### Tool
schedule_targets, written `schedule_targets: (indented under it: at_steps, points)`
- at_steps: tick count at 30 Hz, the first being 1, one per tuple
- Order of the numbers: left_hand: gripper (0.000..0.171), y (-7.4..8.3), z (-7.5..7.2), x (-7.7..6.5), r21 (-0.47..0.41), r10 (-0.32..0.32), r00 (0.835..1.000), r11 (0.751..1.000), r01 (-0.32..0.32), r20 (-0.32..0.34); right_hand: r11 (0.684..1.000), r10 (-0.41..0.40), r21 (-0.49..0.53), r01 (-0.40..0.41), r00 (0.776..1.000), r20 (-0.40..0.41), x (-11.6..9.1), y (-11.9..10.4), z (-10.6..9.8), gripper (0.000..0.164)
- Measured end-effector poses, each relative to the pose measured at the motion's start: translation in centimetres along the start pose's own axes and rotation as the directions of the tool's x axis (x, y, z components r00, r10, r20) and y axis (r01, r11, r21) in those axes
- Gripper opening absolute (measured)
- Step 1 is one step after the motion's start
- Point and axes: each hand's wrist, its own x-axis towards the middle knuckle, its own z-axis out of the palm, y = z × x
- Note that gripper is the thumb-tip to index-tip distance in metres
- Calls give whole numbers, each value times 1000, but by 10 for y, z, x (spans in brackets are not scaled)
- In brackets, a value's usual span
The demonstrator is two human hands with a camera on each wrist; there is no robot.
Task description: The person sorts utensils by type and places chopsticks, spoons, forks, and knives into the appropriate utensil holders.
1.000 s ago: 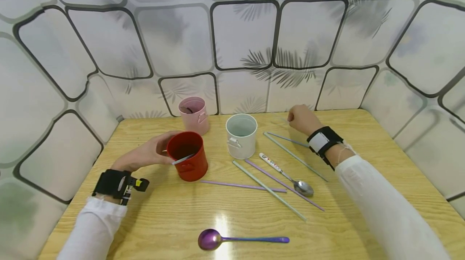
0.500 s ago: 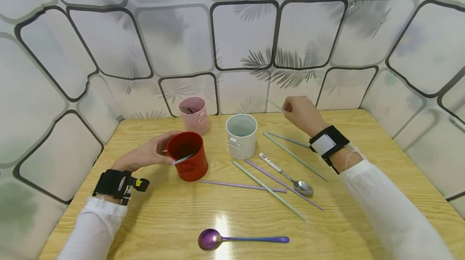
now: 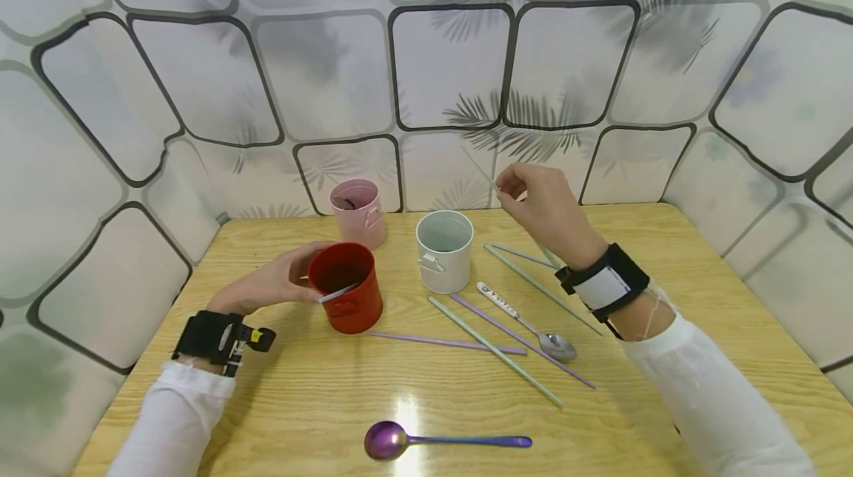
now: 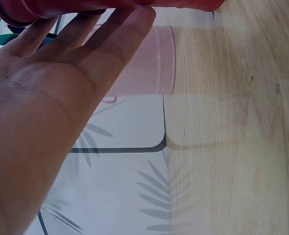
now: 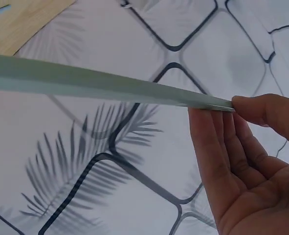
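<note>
My left hand (image 3: 275, 281) holds a small red metal bucket (image 3: 360, 307) at its left side, fingers behind and thumb in front. A pale stick end (image 3: 338, 292) crosses the bucket's rim; what else lies inside is hidden. In the left wrist view, fingers (image 4: 112, 51) lie along the red bucket (image 4: 110, 5). Raised above the back right of the table, my right hand (image 3: 543, 203) pinches a pale green straw (image 3: 478, 167) between thumb and fingertips. The right wrist view shows this straw (image 5: 110, 84) extending leftward from the hand (image 5: 254, 166).
A white bucket (image 3: 445, 266) stands mid-table and a pink bucket (image 3: 358, 221) behind the red one. Several straws, such as a purple one (image 3: 446, 344), lie around a steel spoon (image 3: 556, 346) with a patterned handle. Nearest is a purple-blue spoon (image 3: 386, 440). Patterned walls (image 3: 333, 77) enclose the table.
My right hand has risen from the back of the table and moved slightly left, lifting the green straw. My left hand and the red bucket stay in place.
</note>
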Motion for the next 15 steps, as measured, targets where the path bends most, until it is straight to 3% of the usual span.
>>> schedule_targets:
  at_steps: [10, 15]
  points:
    - [80, 2, 0, 0, -4, -11, 1000, 1000, 11, 6, 986, -76, 146, 83, 996, -53, -13, -53, -10, 19]
    - [80, 4, 1, 0, 2, -14, 1000, 1000, 14, 3, 961, -112, 244, 129, 990, -85, -19, -72, -10, 21]
